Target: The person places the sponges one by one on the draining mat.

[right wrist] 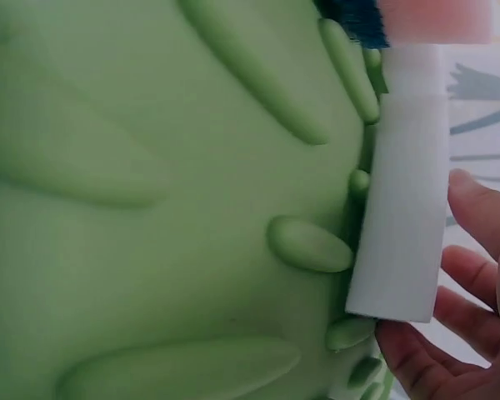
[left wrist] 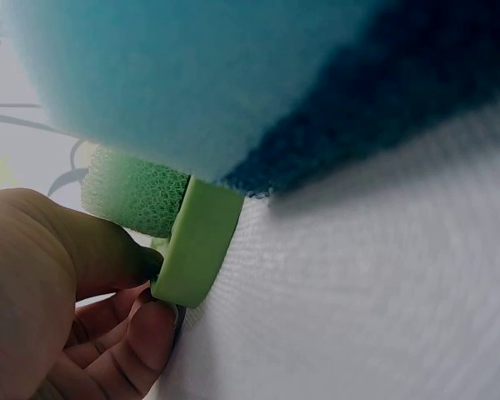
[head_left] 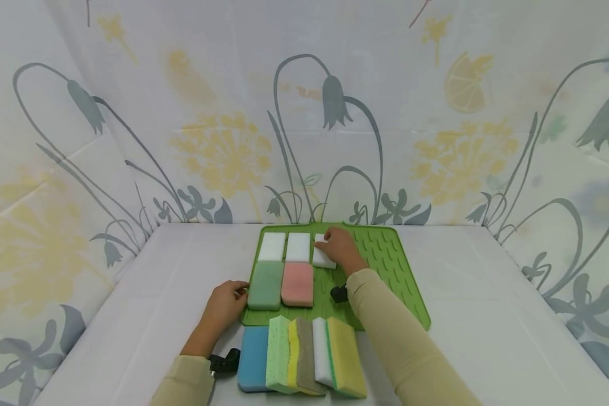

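Observation:
A green drying mat (head_left: 385,270) with raised ridges lies on the table. My right hand (head_left: 342,251) holds a white sponge (head_left: 322,258) at the mat's back middle; in the right wrist view, fingers lie along the edges of that white sponge (right wrist: 404,208), which rests on the ridges. Two more white sponges (head_left: 272,246) stand in a row to its left. In front of them lie a green sponge (head_left: 266,285) and a pink sponge (head_left: 298,283). My left hand (head_left: 223,307) pinches the mat's left rim (left wrist: 202,246), thumb above and fingers below.
Before the mat's front edge a row of sponges leans together: a blue sponge (head_left: 254,361), a light green one (head_left: 281,355), a yellow-and-grey one (head_left: 309,355), a white one with green (head_left: 322,352) and a yellow one (head_left: 346,358). A flower-print curtain (head_left: 223,158) hangs behind.

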A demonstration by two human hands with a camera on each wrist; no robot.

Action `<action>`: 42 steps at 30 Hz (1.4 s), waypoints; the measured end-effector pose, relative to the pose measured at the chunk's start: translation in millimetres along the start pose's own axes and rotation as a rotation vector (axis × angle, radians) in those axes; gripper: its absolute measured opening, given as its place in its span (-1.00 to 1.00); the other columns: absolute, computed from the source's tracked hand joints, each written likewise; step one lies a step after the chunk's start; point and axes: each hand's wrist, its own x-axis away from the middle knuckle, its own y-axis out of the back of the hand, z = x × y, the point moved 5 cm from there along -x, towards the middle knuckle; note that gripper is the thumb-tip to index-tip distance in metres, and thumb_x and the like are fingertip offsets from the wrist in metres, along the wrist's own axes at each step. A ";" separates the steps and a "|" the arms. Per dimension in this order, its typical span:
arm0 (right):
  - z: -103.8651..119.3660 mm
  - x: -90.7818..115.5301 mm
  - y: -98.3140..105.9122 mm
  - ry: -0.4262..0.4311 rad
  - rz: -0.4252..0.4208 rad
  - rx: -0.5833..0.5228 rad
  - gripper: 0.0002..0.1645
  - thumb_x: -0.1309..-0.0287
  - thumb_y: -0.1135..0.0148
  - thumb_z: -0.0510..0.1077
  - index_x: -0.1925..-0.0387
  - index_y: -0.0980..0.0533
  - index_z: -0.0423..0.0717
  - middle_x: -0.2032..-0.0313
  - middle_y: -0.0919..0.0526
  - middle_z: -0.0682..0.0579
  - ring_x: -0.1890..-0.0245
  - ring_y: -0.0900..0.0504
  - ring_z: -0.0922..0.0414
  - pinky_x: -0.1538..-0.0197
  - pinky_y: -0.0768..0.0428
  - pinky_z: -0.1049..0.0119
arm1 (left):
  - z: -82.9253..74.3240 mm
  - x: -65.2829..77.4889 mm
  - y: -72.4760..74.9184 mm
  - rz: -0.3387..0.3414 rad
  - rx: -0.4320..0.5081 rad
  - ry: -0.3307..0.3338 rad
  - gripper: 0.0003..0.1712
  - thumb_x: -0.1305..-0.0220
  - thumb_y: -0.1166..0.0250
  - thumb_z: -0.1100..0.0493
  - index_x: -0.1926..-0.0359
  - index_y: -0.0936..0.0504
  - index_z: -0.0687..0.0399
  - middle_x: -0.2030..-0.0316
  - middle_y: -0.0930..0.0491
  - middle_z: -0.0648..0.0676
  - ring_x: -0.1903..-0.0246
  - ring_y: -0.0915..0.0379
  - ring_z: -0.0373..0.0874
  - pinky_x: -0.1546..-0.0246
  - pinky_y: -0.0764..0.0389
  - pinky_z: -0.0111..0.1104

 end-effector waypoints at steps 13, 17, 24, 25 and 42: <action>-0.3 -5.1 -3.2 0.026 -0.023 0.088 -0.45 -0.26 -0.21 0.11 -0.08 -0.55 -0.22 -0.05 -0.63 -0.16 -0.04 -0.60 -0.08 -0.08 -0.58 0.08 | 3.2 0.2 -3.0 0.006 -0.006 0.011 -0.65 -0.29 -0.19 0.25 -0.05 -0.63 0.31 0.21 -0.66 0.17 0.20 -0.61 0.00 0.25 -0.62 -0.17; -3.4 -5.2 -4.2 0.033 -0.022 0.097 -0.44 -0.28 -0.18 0.14 -0.10 -0.53 -0.19 -0.04 -0.63 -0.14 -0.01 -0.60 -0.06 -0.07 -0.58 0.08 | 1.7 1.2 -3.8 0.009 0.000 0.007 -0.65 -0.29 -0.18 0.25 -0.06 -0.62 0.31 0.20 -0.66 0.18 0.20 -0.61 0.01 0.24 -0.62 -0.16; 0.3 2.6 4.5 0.084 -0.009 0.072 -0.46 -0.30 -0.15 0.12 -0.12 -0.51 -0.17 -0.12 -0.56 -0.19 -0.02 -0.58 -0.10 -0.06 -0.56 0.03 | 1.0 1.9 -2.9 0.012 0.002 0.001 -0.64 -0.29 -0.17 0.27 -0.06 -0.62 0.32 0.20 -0.66 0.19 0.19 -0.60 0.03 0.24 -0.62 -0.15; 1.3 4.3 5.5 0.092 -0.005 0.076 -0.46 -0.31 -0.15 0.12 -0.12 -0.51 -0.17 -0.14 -0.53 -0.19 -0.05 -0.56 -0.10 -0.08 -0.55 0.02 | 1.5 2.0 -2.7 0.011 -0.002 0.001 -0.64 -0.29 -0.17 0.26 -0.06 -0.62 0.32 0.20 -0.66 0.18 0.19 -0.60 0.03 0.23 -0.62 -0.15; 24.8 51.1 24.0 0.221 0.038 0.088 -0.46 -0.29 -0.17 0.12 -0.16 -0.48 -0.12 -0.31 -0.34 -0.25 -0.26 -0.40 -0.18 -0.19 -0.45 -0.08 | -0.8 3.0 0.2 0.029 -0.012 -0.015 -0.63 -0.29 -0.16 0.27 -0.07 -0.60 0.36 0.19 -0.65 0.22 0.19 -0.61 0.07 0.25 -0.62 -0.13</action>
